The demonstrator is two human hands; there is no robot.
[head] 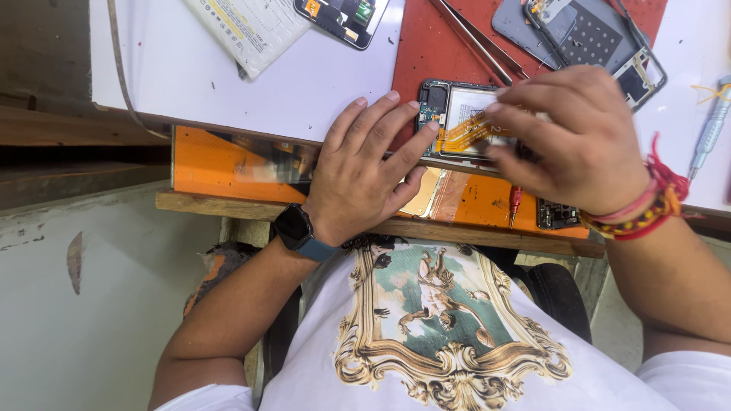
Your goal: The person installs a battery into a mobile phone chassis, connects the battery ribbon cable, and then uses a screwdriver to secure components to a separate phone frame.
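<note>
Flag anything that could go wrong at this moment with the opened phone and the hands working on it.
1. The right hand pinches at the orange flex cable on the opened phone; a hard pull might tear it.
2. The phone sits at the table edge, steadied only by the left hand; it could slip off.
3. The tweezers lie close behind the right hand and might get knocked.

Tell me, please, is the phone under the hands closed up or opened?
Opened: the phone lies back-off, its battery and orange flex cable exposed.
</note>
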